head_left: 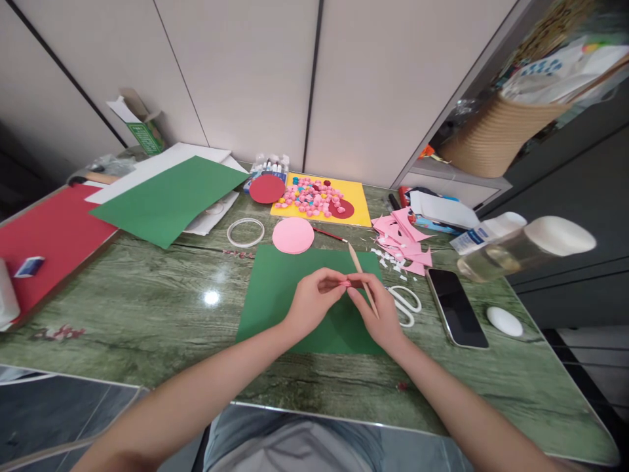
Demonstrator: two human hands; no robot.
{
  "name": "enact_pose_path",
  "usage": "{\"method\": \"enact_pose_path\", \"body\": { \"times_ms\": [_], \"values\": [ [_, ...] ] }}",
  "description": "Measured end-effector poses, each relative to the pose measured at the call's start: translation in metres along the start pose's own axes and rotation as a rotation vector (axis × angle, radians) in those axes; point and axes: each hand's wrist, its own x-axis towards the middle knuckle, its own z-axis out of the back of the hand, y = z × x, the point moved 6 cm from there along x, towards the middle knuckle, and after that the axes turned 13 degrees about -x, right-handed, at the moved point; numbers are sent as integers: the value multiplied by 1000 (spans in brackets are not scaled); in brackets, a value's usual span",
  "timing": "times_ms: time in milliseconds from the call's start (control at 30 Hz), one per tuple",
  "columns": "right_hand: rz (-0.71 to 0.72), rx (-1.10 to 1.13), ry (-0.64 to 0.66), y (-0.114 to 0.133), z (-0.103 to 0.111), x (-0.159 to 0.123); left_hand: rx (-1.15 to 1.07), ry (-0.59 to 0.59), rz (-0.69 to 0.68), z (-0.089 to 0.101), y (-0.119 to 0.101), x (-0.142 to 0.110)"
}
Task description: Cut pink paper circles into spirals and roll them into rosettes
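Observation:
Over a green paper sheet (275,295), both hands meet at the fingertips around a small pink paper piece (346,284). My left hand (314,298) pinches it from the left, thumb and fingers closed. My right hand (376,305) pinches the other side, and a pointed wooden stick (355,257) lies through its fingers, tip up and away. The paper's exact shape is mostly hidden by the fingers. Just beyond the green sheet lie a pink paper circle (293,235) and a thin red stick with a pale tip (330,233). White-handled scissors (407,305) rest beside my right hand.
Small pink paper flowers (314,198) are heaped on a yellow sheet (361,196). Pink scraps (400,239), a phone (456,308) and a clear bottle (511,252) stand or lie right. A tape roll (246,221), green paper (167,193) and red sheet (63,223) are left.

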Motion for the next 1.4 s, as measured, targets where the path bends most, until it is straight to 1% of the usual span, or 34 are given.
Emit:
{"method": "enact_pose_path", "body": {
  "times_ms": [100, 267, 600, 767, 967, 1100, 1200, 1333, 1400],
  "values": [
    [-2, -9, -3, 0, 1, 1, 44, 6, 0, 1, 0, 0],
    [-16, 26, 1, 1, 1, 1, 143, 17, -53, 2, -4, 1],
    [-23, 53, -19, -3, -1, 0, 57, 28, -10, 1, -2, 2],
    [-37, 75, -14, -4, -1, 0, 83, 15, 0, 2, -1, 2],
    [-87, 157, 4, -9, -4, 0, 119, 7, 21, 4, 2, 2],
    [-91, 165, -10, -11, -5, -1, 175, -7, 28, 4, 3, 1],
    [-78, 149, -31, -8, -6, -3, 193, -32, 17, 3, 2, -2],
    [-40, 153, -47, -2, -6, -6, 230, -82, -45, 0, -2, -6],
    [-29, 148, -60, 0, -4, -7, 237, -81, -64, -2, -4, -7]
  ]
}}
